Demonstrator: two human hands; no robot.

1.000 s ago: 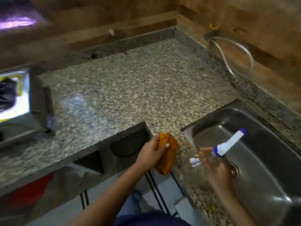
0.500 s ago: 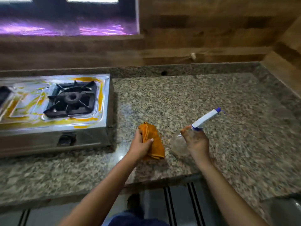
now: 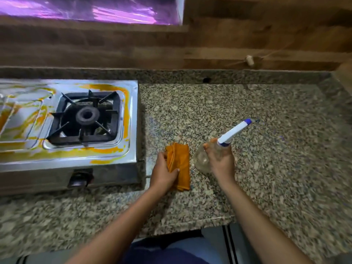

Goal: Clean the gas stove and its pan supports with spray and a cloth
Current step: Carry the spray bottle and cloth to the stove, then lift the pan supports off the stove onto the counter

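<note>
1. Steel gas stove (image 3: 68, 164) sits on the left of the granite countertop (image 3: 276, 168), its back edge near the counter's raised rear lip; its left part runs out of view.
2. Orange-yellow smears streak the stove's top, ringing the burner recess and running along the front and right margins.
3. Black pan support (image 3: 85, 119) rests square in its recess on the stove's right side, prongs pointing inward to the round burner (image 3: 87, 115) at its middle.
4. Dark control knob (image 3: 81, 180) shows on the stove's front face, below the pan support; it is blurred.
5. Left hand (image 3: 163, 174) is just right of the stove's front right corner, fingers curled shut on a folded orange cloth (image 3: 180, 164), thumb pressed over the fabric. The cloth hangs lengthwise from the grip above the countertop; whether its lower end touches the stone I cannot tell.
6. Right hand (image 3: 222, 159) is just beside the cloth, wrapped tight around the neck of a clear spray bottle (image 3: 202, 159). The bottle's rounded body bulges left of the palm, near the cloth.
7. White sprayer head (image 3: 235, 131) with a blue tip angles up and to the right, away from the stove.
8. Wooden wall panels (image 3: 266, 35) rise behind the counter.
</note>
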